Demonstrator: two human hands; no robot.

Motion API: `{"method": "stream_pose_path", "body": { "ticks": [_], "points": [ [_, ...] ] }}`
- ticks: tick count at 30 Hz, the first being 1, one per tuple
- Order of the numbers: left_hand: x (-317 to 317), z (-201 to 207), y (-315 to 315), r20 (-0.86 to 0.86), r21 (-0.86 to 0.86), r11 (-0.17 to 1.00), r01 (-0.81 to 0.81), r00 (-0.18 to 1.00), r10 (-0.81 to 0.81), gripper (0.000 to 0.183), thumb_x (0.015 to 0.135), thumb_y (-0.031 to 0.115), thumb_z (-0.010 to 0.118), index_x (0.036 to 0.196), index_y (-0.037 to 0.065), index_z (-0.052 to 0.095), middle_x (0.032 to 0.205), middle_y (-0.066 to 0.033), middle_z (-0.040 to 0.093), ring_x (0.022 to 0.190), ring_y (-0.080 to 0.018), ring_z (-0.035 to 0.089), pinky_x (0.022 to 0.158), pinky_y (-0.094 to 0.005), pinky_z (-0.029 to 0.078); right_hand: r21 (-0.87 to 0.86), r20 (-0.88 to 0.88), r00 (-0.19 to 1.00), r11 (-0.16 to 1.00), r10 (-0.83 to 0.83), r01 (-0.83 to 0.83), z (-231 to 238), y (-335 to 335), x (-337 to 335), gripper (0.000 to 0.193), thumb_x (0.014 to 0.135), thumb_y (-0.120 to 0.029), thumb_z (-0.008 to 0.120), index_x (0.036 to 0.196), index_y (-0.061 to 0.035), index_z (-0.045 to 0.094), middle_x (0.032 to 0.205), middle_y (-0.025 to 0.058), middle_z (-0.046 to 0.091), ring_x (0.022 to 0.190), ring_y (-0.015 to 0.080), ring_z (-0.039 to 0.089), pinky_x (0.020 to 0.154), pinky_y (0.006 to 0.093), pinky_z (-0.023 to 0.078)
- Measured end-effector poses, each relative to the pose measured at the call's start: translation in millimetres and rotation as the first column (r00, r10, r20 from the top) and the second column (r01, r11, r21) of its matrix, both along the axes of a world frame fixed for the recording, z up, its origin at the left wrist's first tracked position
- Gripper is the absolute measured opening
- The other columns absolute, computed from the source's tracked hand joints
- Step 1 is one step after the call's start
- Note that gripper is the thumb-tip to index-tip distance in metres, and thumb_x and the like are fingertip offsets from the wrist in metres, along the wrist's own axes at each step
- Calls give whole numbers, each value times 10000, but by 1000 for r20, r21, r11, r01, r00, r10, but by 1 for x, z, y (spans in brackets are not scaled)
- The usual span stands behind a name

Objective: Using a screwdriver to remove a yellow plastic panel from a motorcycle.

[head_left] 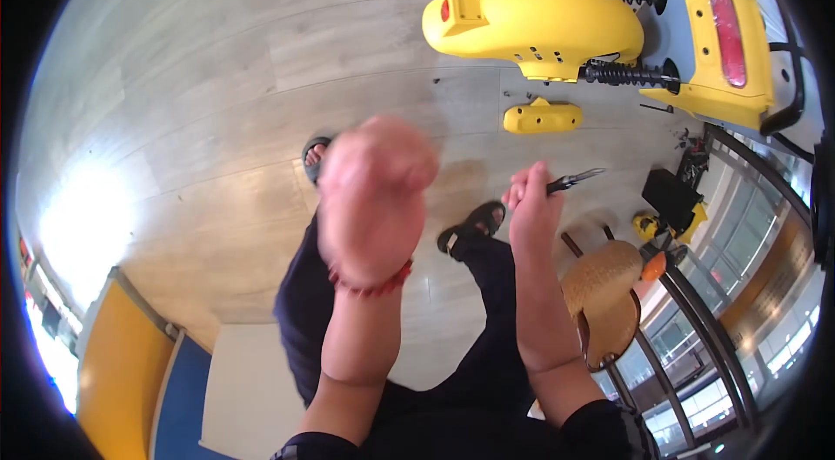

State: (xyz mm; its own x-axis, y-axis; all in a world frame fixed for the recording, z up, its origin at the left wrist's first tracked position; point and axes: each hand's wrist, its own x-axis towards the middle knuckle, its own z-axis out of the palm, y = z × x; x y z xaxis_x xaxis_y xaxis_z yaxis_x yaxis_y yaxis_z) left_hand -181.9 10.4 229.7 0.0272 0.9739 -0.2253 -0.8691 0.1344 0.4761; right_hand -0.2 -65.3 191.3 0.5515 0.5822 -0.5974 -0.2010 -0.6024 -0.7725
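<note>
My left hand [378, 190] is raised close to the view, blurred, with its fingers curled into a fist; anything inside it is hidden. A red beaded bracelet [372, 282] circles that wrist. In my right hand [533, 212], closed fingers grip a slim pointed tool [576, 180] with a dark handle and a tapering silver tip directed rightward. Beyond the hands lies a yellow scooter's rear fender [531, 21] with a small red reflector. Between fender and right hand, a small yellow plastic part [544, 118] rests on the floor.
Black spring shock absorbers [631, 75] join the fender to the yellow tail section [722, 47] with its red light. Tiny dark fasteners [517, 94] dot the floor. At right stand a brown chair [609, 303] and a dark railing [709, 330]. Yellow and blue panels [126, 364] occupy the lower left.
</note>
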Motion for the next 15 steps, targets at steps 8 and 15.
{"method": "stream_pose_path", "body": {
  "ticks": [8, 15],
  "points": [
    [-161, 270, 71, -139, 656, 718, -234, 897, 419, 205, 859, 285, 618, 1053, 223, 635, 974, 115, 578, 842, -102, 502, 659, -329, 348, -370, 3, 869, 808, 495, -459, 138, -5, -95, 390, 959, -322, 550, 706, -28, 595, 506, -21, 453, 499, 57, 472, 476, 250, 359],
    [-199, 405, 148, -385, 822, 568, -39, 696, 606, 151, 862, 266, 581, 1006, 257, 626, 875, 116, 535, 781, -93, 481, 654, -302, 348, -161, 73, 822, 821, 564, -548, 203, 79, -156, 393, 942, -327, 571, 705, -17, 608, 525, 43, 516, 512, 119, 509, 508, 292, 384]
  ]
}}
